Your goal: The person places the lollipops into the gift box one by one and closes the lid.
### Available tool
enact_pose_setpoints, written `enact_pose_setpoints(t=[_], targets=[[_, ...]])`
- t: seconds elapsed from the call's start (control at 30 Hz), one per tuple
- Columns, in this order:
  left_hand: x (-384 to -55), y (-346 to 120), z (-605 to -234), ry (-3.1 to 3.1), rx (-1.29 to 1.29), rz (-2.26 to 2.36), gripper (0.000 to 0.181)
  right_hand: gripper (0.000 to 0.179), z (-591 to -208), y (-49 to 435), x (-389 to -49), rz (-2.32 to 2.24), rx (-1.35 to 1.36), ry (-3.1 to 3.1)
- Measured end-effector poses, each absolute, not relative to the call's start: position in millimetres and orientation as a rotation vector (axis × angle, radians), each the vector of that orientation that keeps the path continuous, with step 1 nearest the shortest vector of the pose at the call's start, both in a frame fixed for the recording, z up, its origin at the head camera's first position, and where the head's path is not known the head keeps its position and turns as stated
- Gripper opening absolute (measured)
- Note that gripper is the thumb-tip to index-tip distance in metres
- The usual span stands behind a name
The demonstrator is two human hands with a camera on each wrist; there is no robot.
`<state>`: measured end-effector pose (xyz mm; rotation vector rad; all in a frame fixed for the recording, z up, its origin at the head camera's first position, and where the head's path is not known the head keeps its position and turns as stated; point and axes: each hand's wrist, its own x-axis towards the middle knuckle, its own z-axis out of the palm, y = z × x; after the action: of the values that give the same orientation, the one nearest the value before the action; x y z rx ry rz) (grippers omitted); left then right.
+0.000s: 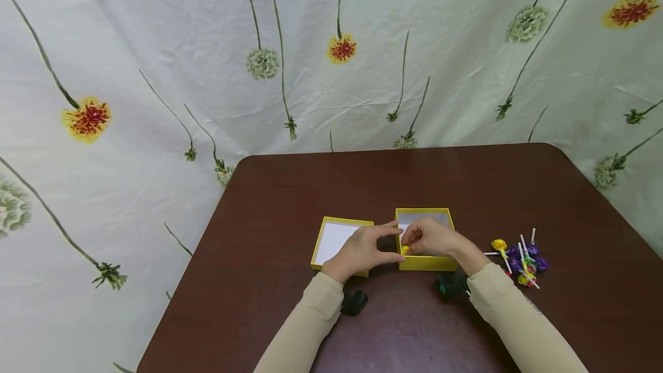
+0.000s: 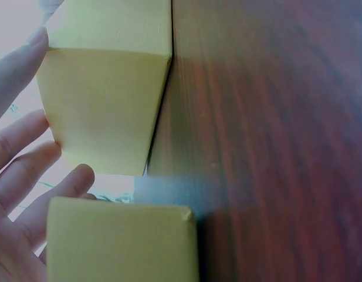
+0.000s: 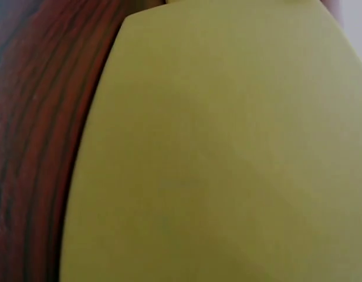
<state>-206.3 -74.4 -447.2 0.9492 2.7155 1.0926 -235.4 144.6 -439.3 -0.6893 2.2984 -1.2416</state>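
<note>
An open yellow box (image 1: 427,263) with a pale inside stands on the table. My right hand (image 1: 432,238) reaches over its near wall, with thumb and fingertips pinching a yellow-wrapped lollipop (image 1: 406,250) low by the left wall. At that same wall, my left hand (image 1: 365,251) spreads thumb and fingers. Its fingertips touch the box edge (image 2: 104,111) in the left wrist view. The yellow lid (image 1: 336,240), white inside, lies beneath and behind the left hand. Only the box's yellow outer wall (image 3: 216,147) fills the right wrist view; the right fingers are hidden there.
Right of the box lies a loose pile of lollipops (image 1: 525,261) in purple, yellow and other wrappers, sticks pointing several ways. The dark brown table (image 1: 311,189) ends at a flower-printed cloth (image 1: 362,96) behind. Black devices (image 1: 354,303) sit at both wrists.
</note>
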Motion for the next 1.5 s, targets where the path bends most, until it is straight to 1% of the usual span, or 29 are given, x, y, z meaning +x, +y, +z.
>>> enact_pose_setpoints(t=[0.27,0.53,0.77,1.03,1.17,1.37,1.5], targets=[[-206,-76,-448,2.714,0.947,1.104,0.058,0.012,-437,141,-233,-1.210,-0.648,2.319],[-206,-75,-447,2.691,0.947,1.115,0.057,0.030,-428,146,-229,-1.233,-0.560,2.332],[-205,-74,-446,2.693,0.907,1.089,0.060,0.028,-412,160,-224,-1.307,-0.569,2.395],[-205,-74,-445,2.692,0.880,1.085,0.061,0.034,-400,182,-215,-1.401,-0.493,2.454],[-205,-74,-446,2.679,0.870,1.090,0.062,0.034,-398,197,-211,-1.403,-0.419,2.546],[-204,-75,-445,2.662,0.866,1.094,0.062,0.031,-397,222,-206,-1.413,-0.227,2.706],[-205,-74,-445,2.672,0.881,1.079,0.061,0.034,-401,236,-204,-1.355,-0.100,2.791]])
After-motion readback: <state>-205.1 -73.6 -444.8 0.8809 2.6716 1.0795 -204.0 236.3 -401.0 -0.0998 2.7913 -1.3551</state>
